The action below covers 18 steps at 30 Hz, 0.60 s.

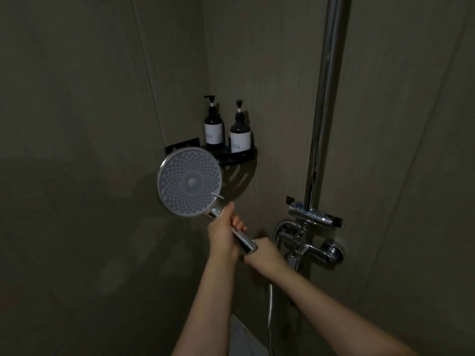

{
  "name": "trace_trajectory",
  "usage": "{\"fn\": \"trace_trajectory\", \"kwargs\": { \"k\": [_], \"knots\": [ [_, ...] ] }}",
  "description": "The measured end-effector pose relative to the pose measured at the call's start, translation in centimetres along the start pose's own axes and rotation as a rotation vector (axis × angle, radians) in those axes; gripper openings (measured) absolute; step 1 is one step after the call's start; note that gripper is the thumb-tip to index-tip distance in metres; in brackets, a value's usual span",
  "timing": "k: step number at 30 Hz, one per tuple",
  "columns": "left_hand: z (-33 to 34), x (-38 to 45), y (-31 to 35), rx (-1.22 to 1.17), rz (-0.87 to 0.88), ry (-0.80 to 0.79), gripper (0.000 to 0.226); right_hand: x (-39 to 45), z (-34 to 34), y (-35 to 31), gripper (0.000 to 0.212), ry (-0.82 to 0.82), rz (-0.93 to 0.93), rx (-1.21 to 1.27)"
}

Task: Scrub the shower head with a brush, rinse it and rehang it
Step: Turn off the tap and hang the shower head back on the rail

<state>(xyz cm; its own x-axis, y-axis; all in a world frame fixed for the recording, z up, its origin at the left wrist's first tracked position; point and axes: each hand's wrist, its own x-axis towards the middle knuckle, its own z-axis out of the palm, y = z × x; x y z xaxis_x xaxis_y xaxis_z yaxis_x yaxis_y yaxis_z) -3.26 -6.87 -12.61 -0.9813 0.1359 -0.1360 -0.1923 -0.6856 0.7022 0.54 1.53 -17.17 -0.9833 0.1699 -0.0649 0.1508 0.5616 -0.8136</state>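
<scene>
The shower head (pixel 189 181), its round grey nozzle face turned toward the camera, is held up before the corner shelf (pixel 239 156). The left hand (pixel 223 233) grips its chrome handle; the right hand (pixel 264 254) clasps the handle's base. No brush is visible. A wet handle could slip, and the hose (pixel 270 307) might tug.

We see two dark pump bottles (pixel 214 124) (pixel 240 132) on a black corner shelf (pixel 241 156), a chrome riser pipe (pixel 325 98), and seemingly a mixer tap (pixel 312 242).
</scene>
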Motion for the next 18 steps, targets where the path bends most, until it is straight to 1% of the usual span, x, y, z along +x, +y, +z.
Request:
{"fn": "trace_trajectory", "kwargs": {
  "k": [2, 3, 4, 5, 6, 8, 10, 12, 14, 15, 16, 18],
  "knots": [
    [0.7, 0.0, -0.7, -0.045, 0.077, 0.172, 0.038, 0.2, 0.5, 0.3, 0.015, 0.224, -0.066, -0.224],
    [0.9, 0.0, -0.8, -0.054, 0.097, 0.235, 0.035, 0.3, 0.8, 0.5, 0.017, 0.294, -0.075, -0.303],
    [1.1, 0.0, -0.9, -0.054, 0.104, 0.27, 0.034, 0.4, 1.1, 0.7, 0.018, 0.335, -0.073, -0.327],
    [1.1, 0.0, -0.9, -0.045, 0.098, 0.267, 0.034, 0.5, 1.3, 0.9, 0.018, 0.345, -0.059, -0.304],
    [1.0, 0.0, -0.9, -0.026, 0.075, 0.228, 0.035, 0.5, 1.6, 1.0, 0.017, 0.333, -0.036, -0.244],
    [0.6, 0.1, -0.8, 0.031, -0.008, 0.089, 0.038, 0.2, 2.3, 1.3, 0.013, 0.306, 0.017, -0.125],
    [0.2, 0.4, -0.8, 0.073, -0.087, -0.028, 0.038, 0.0, 2.9, 1.7, 0.015, 0.3, 0.053, -0.041],
    [-0.4, 0.7, -0.7, 0.085, -0.152, -0.113, 0.039, -0.3, 3.2, 1.9, 0.016, 0.219, 0.105, 0.08],
    [-1.2, 0.9, -0.5, 0.099, -0.227, -0.243, 0.049, -0.5, 3.5, 1.8, 0.008, 0.095, 0.157, 0.203],
    [-1.6, 1.1, -0.4, 0.11, -0.255, -0.293, 0.055, -0.6, 3.5, 1.8, 0.016, 0.039, 0.175, 0.24],
    [-1.8, 1.2, -0.4, 0.117, -0.269, -0.305, 0.058, -0.6, 3.4, 2.0, 0.022, -0.022, 0.186, 0.263],
    [-1.9, 1.5, -0.7, 0.129, -0.256, -0.223, 0.05, -0.7, 2.8, 2.3, 0.025, -0.179, 0.202, 0.294]
  ]
}}
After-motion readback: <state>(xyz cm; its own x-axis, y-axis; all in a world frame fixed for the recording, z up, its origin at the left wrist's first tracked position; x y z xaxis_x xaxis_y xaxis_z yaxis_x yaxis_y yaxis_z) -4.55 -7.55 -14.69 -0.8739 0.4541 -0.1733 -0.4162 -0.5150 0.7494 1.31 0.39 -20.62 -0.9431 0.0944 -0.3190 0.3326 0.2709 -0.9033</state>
